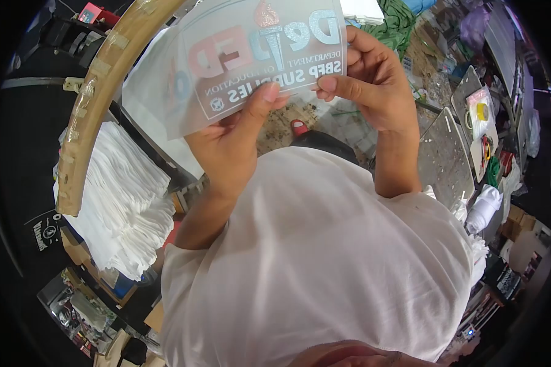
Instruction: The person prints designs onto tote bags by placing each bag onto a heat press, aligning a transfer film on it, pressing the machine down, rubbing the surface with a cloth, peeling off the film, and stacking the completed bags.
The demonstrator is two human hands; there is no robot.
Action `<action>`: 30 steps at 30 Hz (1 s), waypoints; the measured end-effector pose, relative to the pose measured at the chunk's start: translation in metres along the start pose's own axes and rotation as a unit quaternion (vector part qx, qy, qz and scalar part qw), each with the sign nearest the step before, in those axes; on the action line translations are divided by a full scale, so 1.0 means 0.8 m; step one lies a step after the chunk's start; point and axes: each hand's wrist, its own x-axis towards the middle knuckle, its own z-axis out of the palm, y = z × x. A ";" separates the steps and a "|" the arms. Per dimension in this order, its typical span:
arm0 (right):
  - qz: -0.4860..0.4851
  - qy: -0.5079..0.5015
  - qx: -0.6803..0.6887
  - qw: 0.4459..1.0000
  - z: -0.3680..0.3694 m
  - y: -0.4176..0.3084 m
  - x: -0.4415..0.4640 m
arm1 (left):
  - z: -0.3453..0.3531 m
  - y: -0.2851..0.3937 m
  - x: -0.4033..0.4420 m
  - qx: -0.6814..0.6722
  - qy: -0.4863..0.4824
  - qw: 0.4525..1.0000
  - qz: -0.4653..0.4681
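Holds a translucent printed film sheet [257, 55] up in front of the chest, slightly tilted, its top edge running out of view. Bears mirror-reversed lettering, with "DepED" in blue and red around a red-flamed torch, and "DEPARTMENT OF EDUCATION" and "SUPPLIES" below. Pinches the lower edge with the left hand [229, 147], thumb lying on the near face, fingers largely hidden behind. Nips the same edge near its right corner with the right hand [376, 88], thumb against the film, remaining fingers loosely curled by the side edge. Wears a white T-shirt [318, 244] just below the hands. Stands over a littered floor [349, 131], with a red shoe [299, 126] visible between the wrists. Has a pale panel [147, 92] at left, partly behind the film, then a tan bar [82, 134] patched with tape, and a stack of white cloth [119, 205] just beside it. Includes green material [395, 27] beyond the right hand, and a gray board [444, 162] and a white bundle [483, 208] farther right.
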 end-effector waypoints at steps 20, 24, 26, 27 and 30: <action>0.007 -0.032 0.001 0.999 -0.014 0.001 0.000 | 0.004 0.004 -0.005 -0.011 0.019 1.000 -0.003; 0.013 -0.023 -0.016 1.000 -0.015 -0.002 0.000 | -0.007 -0.003 -0.004 0.013 -0.012 1.000 0.007; 0.011 -0.019 -0.053 0.998 -0.016 -0.003 0.000 | -0.007 -0.001 -0.004 0.003 -0.006 1.000 -0.001; 0.009 -0.017 -0.054 0.998 -0.017 -0.003 -0.001 | -0.006 0.000 -0.004 -0.007 0.001 1.000 -0.011; -0.004 0.002 -0.047 0.999 -0.019 -0.004 -0.002 | -0.007 -0.004 -0.004 -0.022 0.004 1.000 -0.003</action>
